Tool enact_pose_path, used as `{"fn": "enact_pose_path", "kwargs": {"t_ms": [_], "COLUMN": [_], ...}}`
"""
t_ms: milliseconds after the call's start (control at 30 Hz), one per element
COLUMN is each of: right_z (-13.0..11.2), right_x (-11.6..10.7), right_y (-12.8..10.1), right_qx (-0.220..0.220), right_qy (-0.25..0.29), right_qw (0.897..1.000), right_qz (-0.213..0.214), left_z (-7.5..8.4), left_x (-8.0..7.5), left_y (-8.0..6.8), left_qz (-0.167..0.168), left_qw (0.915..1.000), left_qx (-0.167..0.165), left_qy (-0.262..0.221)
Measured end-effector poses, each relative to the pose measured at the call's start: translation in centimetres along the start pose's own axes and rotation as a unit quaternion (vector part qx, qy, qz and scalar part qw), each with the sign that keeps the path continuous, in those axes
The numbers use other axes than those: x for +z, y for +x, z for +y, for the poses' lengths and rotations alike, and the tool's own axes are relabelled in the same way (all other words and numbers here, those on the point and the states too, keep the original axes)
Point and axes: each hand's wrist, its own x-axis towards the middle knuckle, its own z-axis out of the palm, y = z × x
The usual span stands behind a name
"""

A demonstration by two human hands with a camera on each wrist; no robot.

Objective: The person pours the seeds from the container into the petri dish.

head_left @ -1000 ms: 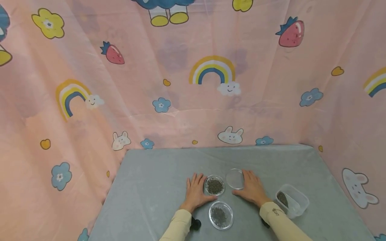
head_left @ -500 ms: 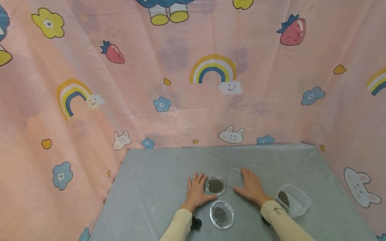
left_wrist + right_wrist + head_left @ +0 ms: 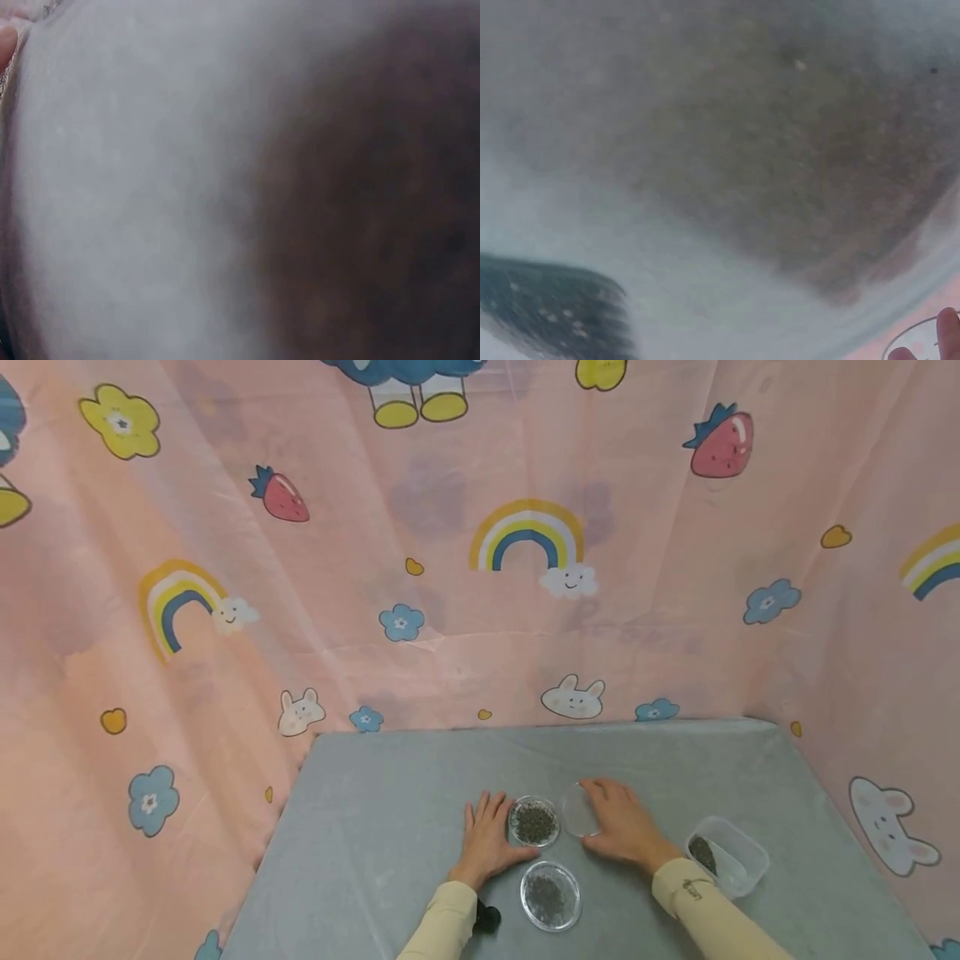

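My left hand (image 3: 487,842) lies on the grey cloth with fairly straight, spread fingers. Its index finger and thumb frame the left side of a clear petri dish (image 3: 534,822) that contains dark brown granules. With thumb and fingers curled around its right edge, my right hand (image 3: 622,827) holds a clear, round petri dish lid (image 3: 577,810) just right of that dish. Nearer my body sits a second petri dish (image 3: 551,922) with a thinner, greyer layer of dark material. The left wrist view is mostly blur; fingertips (image 3: 946,334) show at the right wrist view's lower corner.
A clear plastic box (image 3: 753,860) with a dark heap inside stands right of my right forearm. Something small and black (image 3: 487,919) sits by my left wrist. A pink patterned curtain (image 3: 450,677) hangs behind the grey table (image 3: 390,827).
My right hand has moved slightly left, and its fingers now reach farther over the lid. The left hand and both filled dishes stay where they were.
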Motion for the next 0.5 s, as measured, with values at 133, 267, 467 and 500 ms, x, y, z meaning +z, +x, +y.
{"fn": "enact_pose_path", "kwargs": {"t_ms": [133, 267, 467, 500], "right_z": [-0.2, -0.4, -0.56, -0.61], "right_x": [-0.04, -0.26, -0.34, -0.3], "right_y": [0.09, 0.1, 0.35, 0.46], "right_qx": [-0.012, -0.011, -0.039, -0.047], "right_qy": [-0.009, -0.006, 0.003, 0.008], "right_qw": [1.0, 1.0, 0.999, 0.999], "right_qz": [0.001, -0.013, 0.005, 0.013], "left_z": [0.03, 0.03, -0.11, -0.12], "left_x": [0.04, 0.09, 0.25, 0.28], "left_y": [-0.02, -0.05, -0.04, -0.02], "left_qz": [-0.004, -0.009, -0.002, -0.001], "left_qw": [1.0, 0.9999, 1.0, 1.0], "left_qx": [-0.002, -0.008, 0.0, 0.001], "left_qy": [-0.001, -0.01, -0.009, -0.008]}}
